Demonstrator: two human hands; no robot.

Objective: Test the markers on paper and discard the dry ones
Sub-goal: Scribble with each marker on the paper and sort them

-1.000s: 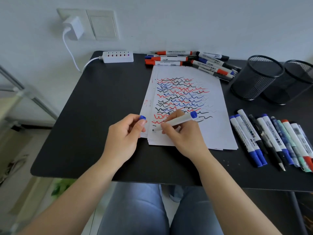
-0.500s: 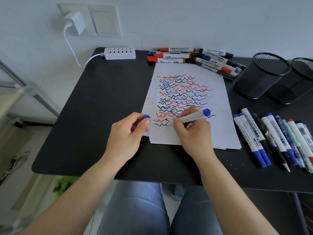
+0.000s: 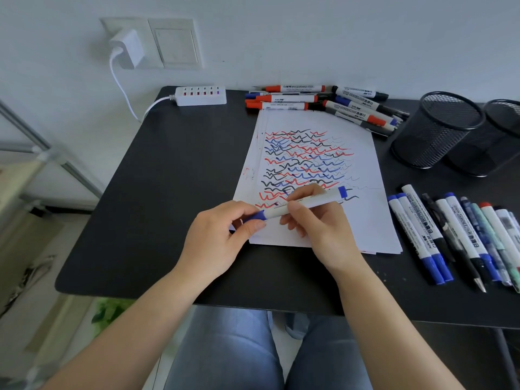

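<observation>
Right hand (image 3: 320,226) gripping white marker (image 3: 306,204) over scribbled paper (image 3: 371,220), left hand (image 3: 222,237) pinching blue cap (image 3: 254,216) at its tip

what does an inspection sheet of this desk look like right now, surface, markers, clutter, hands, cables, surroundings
surface: black table, matte, bare on the left side.
job's things: paper stack with red, blue and black squiggles; blue marker held over it; marker row at right; marker pile at back.
clutter: two empty mesh cups.
grippers: left hand pinches the blue cap at the marker's tip; right hand grips the barrel.
cables: white cable from wall charger to USB hub.
surroundings: white wall, metal shelf frame at left.
</observation>
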